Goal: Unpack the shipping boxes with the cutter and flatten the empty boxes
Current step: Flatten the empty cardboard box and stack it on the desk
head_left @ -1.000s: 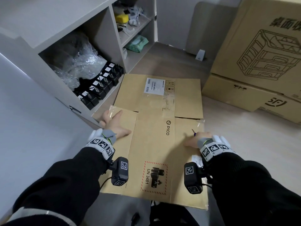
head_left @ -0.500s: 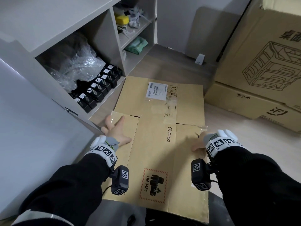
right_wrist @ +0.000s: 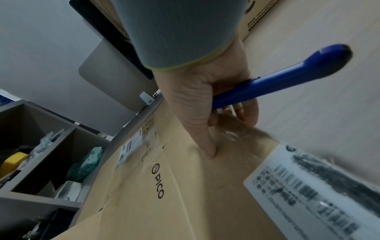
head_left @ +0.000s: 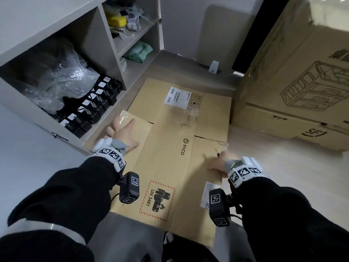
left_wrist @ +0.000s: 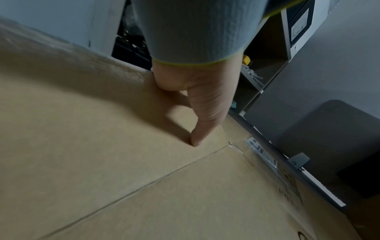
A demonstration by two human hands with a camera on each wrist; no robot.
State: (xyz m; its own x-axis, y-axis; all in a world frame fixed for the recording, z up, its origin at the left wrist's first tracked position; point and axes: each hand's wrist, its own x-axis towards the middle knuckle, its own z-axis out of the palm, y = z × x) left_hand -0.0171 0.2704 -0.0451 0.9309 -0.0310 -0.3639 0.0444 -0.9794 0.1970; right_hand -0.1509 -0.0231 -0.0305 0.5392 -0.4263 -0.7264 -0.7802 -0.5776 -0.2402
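Note:
A flattened brown PICO box (head_left: 170, 154) lies on the floor in front of me, with a white label at its far end. My left hand (head_left: 122, 133) presses flat on its left flap, fingers spread; the left wrist view shows the left hand (left_wrist: 197, 104) with its thumb tip on the cardboard (left_wrist: 144, 178). My right hand (head_left: 219, 163) rests on the box's right edge and grips a blue cutter (right_wrist: 277, 79) in curled fingers, thumb pressing the cardboard (right_wrist: 185, 194). In the head view only the cutter's tip (head_left: 217, 153) shows.
A grey shelf unit (head_left: 79, 59) stands at the left, holding bubble wrap (head_left: 62, 86) and black adapters (head_left: 92, 108). Large cardboard boxes (head_left: 294, 87) stand stacked at the right. Bare pale floor (head_left: 283, 176) lies to the right of the flattened box.
My head has shifted, so the scene sits a little differently in frame. Both hands stay on the flattened box; the right hand has slid slightly outward along its right edge.

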